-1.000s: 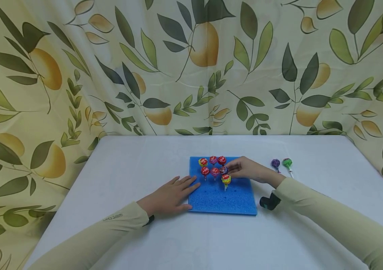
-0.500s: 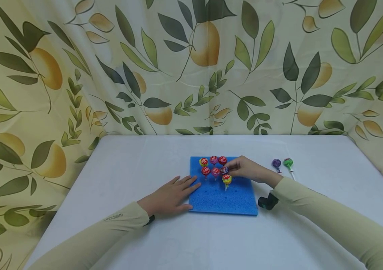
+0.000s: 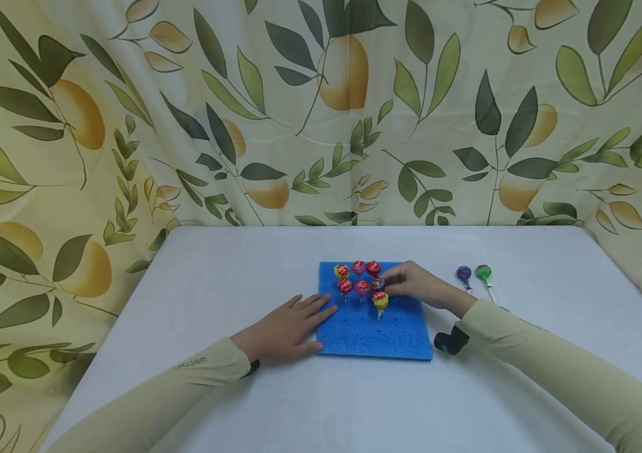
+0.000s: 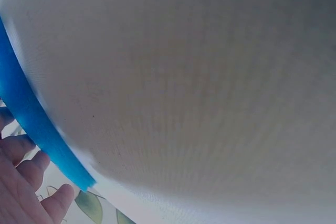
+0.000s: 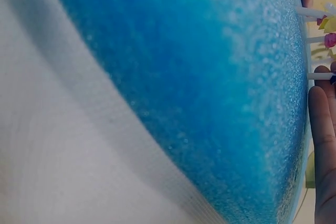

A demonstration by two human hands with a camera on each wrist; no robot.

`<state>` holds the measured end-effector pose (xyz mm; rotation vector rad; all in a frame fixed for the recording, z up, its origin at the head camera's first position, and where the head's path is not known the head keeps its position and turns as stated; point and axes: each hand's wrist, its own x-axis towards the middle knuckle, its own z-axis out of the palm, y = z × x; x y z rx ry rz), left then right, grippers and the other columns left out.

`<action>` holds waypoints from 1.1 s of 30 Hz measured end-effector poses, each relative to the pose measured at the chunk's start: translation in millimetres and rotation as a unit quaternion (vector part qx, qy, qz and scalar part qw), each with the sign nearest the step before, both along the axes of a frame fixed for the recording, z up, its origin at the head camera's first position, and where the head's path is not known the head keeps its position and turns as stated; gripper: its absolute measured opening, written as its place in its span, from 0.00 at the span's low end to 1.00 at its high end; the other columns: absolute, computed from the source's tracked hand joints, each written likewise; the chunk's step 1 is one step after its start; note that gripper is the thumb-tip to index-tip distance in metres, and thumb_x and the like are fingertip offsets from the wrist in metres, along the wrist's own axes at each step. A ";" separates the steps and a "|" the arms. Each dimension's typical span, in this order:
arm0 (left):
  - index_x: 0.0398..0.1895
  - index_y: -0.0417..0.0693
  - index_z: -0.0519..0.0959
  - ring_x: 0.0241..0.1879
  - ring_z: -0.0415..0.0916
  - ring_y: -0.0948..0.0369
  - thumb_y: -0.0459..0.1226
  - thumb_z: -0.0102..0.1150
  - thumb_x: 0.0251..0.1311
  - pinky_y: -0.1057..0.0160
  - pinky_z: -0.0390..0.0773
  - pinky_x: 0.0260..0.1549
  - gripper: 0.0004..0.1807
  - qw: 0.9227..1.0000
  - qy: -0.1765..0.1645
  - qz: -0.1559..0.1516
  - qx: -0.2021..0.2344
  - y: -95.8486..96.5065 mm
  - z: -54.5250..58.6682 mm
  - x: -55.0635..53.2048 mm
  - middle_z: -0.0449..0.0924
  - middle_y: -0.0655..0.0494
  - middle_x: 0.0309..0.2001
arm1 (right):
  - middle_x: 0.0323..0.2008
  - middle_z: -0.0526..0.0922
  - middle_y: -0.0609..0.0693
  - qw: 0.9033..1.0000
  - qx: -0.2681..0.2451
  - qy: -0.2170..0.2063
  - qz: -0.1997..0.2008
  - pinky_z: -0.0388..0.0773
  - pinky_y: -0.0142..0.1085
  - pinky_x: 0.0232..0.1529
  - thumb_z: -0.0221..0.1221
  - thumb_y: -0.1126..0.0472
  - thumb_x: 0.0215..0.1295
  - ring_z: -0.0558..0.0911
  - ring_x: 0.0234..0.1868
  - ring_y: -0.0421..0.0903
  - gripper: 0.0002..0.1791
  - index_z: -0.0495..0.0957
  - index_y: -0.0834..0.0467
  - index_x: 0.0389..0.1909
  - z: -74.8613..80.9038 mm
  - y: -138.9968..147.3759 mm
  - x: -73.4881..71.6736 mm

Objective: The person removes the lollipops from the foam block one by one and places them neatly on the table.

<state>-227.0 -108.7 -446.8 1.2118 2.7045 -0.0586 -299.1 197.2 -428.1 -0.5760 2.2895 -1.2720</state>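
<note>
A blue foam board point(image 3: 374, 340) lies flat on the table, with several wrapped lollipops standing in it on their sticks. My right hand point(image 3: 418, 284) pinches a dark purple-blue lollipop point(image 3: 378, 285) at the right end of the second row. In the right wrist view its white stick point(image 5: 319, 76) meets the foam beside my fingers. Just in front of it stands a yellow-and-red lollipop point(image 3: 380, 301). Red lollipops point(image 3: 345, 286) and pink ones point(image 3: 362, 288) are to the left and behind. My left hand point(image 3: 285, 328) rests with spread, straight fingers against the board's left edge.
A purple lollipop point(image 3: 464, 274) and a green lollipop point(image 3: 483, 273) lie on the white table point(image 3: 230, 264), right of the board. Small dark holes mark the foam's front half. A leaf-and-fruit patterned curtain point(image 3: 309, 126) hangs behind the table.
The dark lollipop shifts very slightly to the right with my right fingers still on it. My left hand keeps its place on the board's edge.
</note>
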 end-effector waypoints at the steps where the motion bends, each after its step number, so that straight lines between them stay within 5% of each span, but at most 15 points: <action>1: 0.75 0.58 0.43 0.76 0.40 0.56 0.62 0.37 0.65 0.50 0.49 0.72 0.40 1.000 0.000 -0.001 0.000 0.0 0.0 0.0 0.40 0.57 0.76 | 0.38 0.85 0.55 1.000 -0.001 0.000 -0.001 0.76 0.29 0.35 0.57 0.69 0.62 0.76 0.31 0.36 0.12 0.79 0.70 0.45 0.2 0.0 0.2; 8: 0.75 0.58 0.43 0.75 0.41 0.56 0.63 0.37 0.64 0.49 0.50 0.71 0.41 1.000 0.006 -0.007 0.002 -0.4 -0.9 -0.3 0.41 0.56 0.76 | 0.37 0.86 0.53 1.000 -0.016 -0.003 -0.005 0.77 0.30 0.36 0.58 0.69 0.61 0.78 0.31 0.36 0.13 0.79 0.71 0.44 -0.7 1.6 0.8; 19: 0.75 0.57 0.45 0.75 0.43 0.55 0.62 0.38 0.64 0.48 0.52 0.71 0.41 1.000 0.013 -0.010 0.003 -0.2 -0.3 0.2 0.42 0.55 0.76 | 0.42 0.87 0.53 0.998 -0.046 -0.030 -0.009 0.78 0.35 0.52 0.60 0.63 0.61 0.83 0.42 0.37 0.16 0.79 0.68 0.47 5.8 4.8 -0.2; 33: 0.75 0.57 0.45 0.75 0.42 0.55 0.62 0.38 0.64 0.49 0.51 0.71 0.41 1.000 0.010 -0.007 0.001 0.0 0.3 0.4 0.42 0.55 0.76 | 0.45 0.85 0.56 0.997 -0.058 -0.044 -0.011 0.79 0.35 0.53 0.60 0.62 0.62 0.85 0.45 0.40 0.18 0.77 0.69 0.50 11.7 10.4 -1.4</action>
